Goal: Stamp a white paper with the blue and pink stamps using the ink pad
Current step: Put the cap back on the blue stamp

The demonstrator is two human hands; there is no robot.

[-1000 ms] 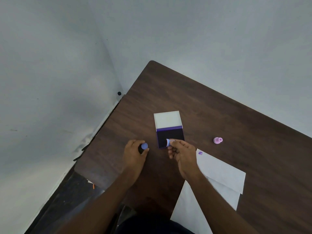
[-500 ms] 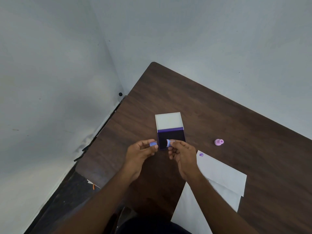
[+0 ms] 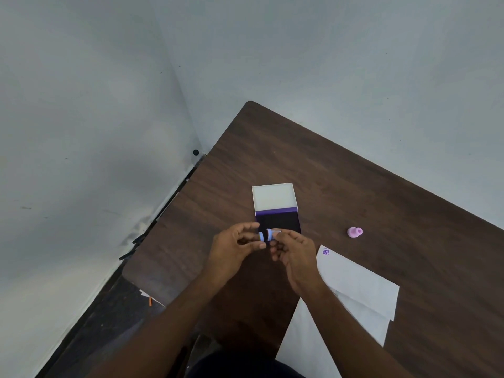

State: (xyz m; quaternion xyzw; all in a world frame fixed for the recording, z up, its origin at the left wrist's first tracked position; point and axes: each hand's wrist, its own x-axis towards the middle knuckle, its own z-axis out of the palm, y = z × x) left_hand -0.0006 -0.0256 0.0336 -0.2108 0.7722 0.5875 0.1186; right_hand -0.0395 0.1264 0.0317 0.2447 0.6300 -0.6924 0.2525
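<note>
Both hands meet just in front of the open ink pad, whose white lid lies flipped back and whose dark pad faces up. My right hand pinches the blue stamp on its side. My left hand holds the blue cap against the stamp's end. The pink stamp lies alone on the table to the right. White paper lies under my right forearm, with one purple print at its far corner.
The dark wooden table stands in a corner of grey walls. Its left edge runs along a gap with dark floor and cables below. A second white sheet reaches to the near edge.
My left hand has brought the blue cap from the table's left side across to the stamp in my right hand; cap and stamp now touch. The right hand has stayed in place.
</note>
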